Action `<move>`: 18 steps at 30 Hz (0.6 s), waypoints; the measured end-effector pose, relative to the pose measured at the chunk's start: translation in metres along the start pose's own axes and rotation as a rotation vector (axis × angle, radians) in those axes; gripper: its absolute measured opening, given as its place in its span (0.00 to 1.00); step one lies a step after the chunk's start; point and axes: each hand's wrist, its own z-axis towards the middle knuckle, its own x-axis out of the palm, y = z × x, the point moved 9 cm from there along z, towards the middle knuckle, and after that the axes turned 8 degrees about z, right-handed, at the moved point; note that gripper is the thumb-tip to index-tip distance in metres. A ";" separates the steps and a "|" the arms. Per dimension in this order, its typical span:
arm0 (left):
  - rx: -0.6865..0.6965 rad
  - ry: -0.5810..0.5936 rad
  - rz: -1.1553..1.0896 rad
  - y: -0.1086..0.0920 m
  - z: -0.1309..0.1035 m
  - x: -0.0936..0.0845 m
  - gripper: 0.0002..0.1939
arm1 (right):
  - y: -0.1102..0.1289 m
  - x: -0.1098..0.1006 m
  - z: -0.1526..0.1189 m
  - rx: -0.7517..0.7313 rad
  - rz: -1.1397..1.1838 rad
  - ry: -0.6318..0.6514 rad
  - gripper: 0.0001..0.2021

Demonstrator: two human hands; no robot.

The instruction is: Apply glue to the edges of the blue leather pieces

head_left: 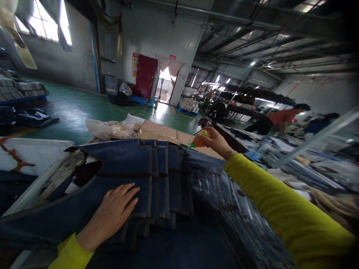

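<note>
Several dark blue denim pieces (123,157) with grey edges lie overlapped in steps in front of me. My left hand (112,209) rests flat on the top piece, fingers stretched out. My right hand (214,140) reaches forward above the far edge of the pile, fingers closed around a small orange and yellow object with a green tip (199,141). Its kind is not clear, as the fingers cover part of it. Right of the stepped pieces, a second row of folded denim (221,186) runs toward me.
Cardboard (158,130) and a crumpled plastic bag (109,129) lie beyond the denim. A white bin (36,149) stands at left. A water bottle (258,148) lies among materials at right, near a slanted metal bar (316,136). A person in a red top (283,118) bends over a table farther back.
</note>
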 end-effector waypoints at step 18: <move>0.004 -0.009 0.004 0.002 0.000 0.002 0.21 | -0.011 0.002 0.007 0.006 -0.032 -0.001 0.30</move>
